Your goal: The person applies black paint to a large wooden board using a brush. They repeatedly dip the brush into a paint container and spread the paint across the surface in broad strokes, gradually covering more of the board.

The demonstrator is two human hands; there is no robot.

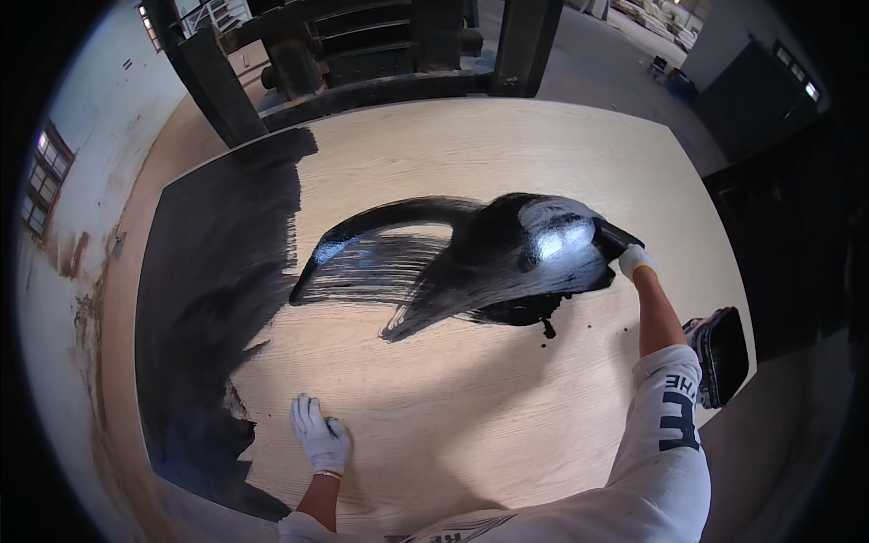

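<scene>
A large pale wood-grain board (434,398) lies flat in front of me. Wet, glossy black paint (507,244) is spread over its middle in sweeping, streaky strokes. My right hand (636,259), in a white glove, grips a black-coated paintbrush (615,239) at the right end of the wet patch; its bristles blend into the paint. Near the board's front left, my left hand (321,436), also gloved, lies with fingers stretched out on the bare wood, holding nothing. Dark smudges mark this glove.
Duller black coating (208,326) covers the board's left side with a ragged edge. An open black paint tub (721,357) stands at the right edge beside my forearm. Beyond the far edge rises a dark metal frame (362,54); a stained wall (63,299) runs along the left.
</scene>
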